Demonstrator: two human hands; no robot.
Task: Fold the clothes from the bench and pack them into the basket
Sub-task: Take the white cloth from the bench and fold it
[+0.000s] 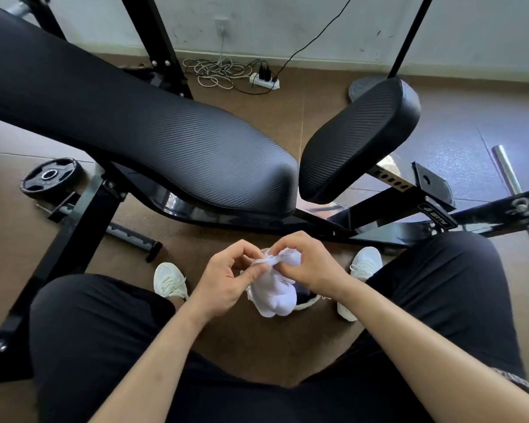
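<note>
Lower centre, I see the left hand (223, 277) and right hand (313, 265) pinching a bunched white garment (275, 296) with curled fingers (284, 242); black bench (165, 141) above, weight plate (48, 175) left.

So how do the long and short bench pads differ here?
The long bench pad is far larger and runs out of frame at the upper left; the short bench pad is compact and wholly visible. From the gap between them, the long pad runs left, the short pad upper right. Both are black and ribbed. Neither carries clothes: the left hand and right hand pinch a white garment.
</note>
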